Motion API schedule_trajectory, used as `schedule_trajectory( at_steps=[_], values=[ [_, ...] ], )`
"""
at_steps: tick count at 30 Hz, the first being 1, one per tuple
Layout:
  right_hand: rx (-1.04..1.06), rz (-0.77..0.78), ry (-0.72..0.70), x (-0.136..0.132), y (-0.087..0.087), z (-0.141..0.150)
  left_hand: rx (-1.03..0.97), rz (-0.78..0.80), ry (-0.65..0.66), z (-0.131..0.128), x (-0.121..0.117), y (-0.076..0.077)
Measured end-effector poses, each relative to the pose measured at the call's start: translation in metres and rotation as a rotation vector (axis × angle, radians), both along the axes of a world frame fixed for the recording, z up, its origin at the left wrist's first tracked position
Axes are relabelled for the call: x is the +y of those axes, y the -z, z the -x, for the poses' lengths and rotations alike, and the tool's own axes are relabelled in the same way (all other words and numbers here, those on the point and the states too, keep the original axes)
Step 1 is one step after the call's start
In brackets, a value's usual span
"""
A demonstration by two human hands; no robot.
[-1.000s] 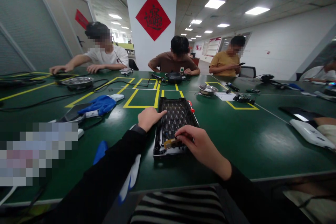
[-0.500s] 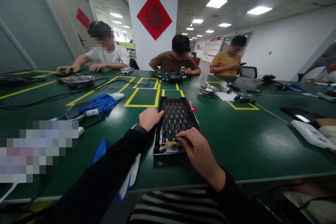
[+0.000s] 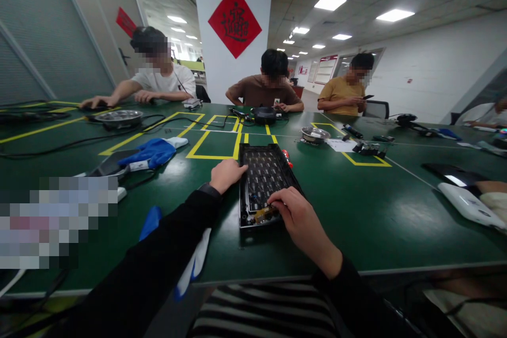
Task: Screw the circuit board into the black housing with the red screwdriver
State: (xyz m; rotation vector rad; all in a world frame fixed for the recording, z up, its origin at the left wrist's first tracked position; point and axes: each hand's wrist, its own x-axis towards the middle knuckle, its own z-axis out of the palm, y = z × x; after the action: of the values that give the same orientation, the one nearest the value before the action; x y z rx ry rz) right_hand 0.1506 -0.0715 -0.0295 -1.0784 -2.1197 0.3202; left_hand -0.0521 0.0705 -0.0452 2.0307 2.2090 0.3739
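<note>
A black keyboard frame [image 3: 266,177] with rows of small holes lies on the green table [image 3: 356,206] in front of me. My left hand [image 3: 225,174] is curled in a loose fist against its left edge. My right hand [image 3: 295,211] sits at the near end, fingers pinched on a small yellow-brown circuit strip [image 3: 264,214] that lies in the frame. A red-handled tool [image 3: 287,157] pokes out beside the frame's far right side.
Blue and white gloves [image 3: 152,152] lie to the left, another glove [image 3: 194,259] under my left arm. Black cables and metal bowls [image 3: 119,116] sit further back. Three people sit across the table. White and black devices [image 3: 467,203] lie at the right.
The frame has turned slightly, its near end swinging right. My right hand slid lower along the near end, still pinching the yellow strip. My left hand stayed on the left edge.
</note>
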Motion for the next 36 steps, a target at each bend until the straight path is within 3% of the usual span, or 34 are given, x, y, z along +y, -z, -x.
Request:
schedule_trajectory(
  at_steps=[9, 22, 36],
  values=[
    [0.038, 0.013, 0.05, -0.001, 0.007, 0.008, -0.002, 0.011, 0.039, 0.005, 0.005, -0.001],
    [0.038, -0.096, 0.122, -0.007, 0.017, 0.007, -0.124, 0.018, 0.129, 0.014, 0.018, 0.016],
    [-0.007, -0.083, 0.165, -0.007, 0.015, 0.01, -0.128, 0.039, 0.133, 0.014, 0.014, 0.012]
  ],
)
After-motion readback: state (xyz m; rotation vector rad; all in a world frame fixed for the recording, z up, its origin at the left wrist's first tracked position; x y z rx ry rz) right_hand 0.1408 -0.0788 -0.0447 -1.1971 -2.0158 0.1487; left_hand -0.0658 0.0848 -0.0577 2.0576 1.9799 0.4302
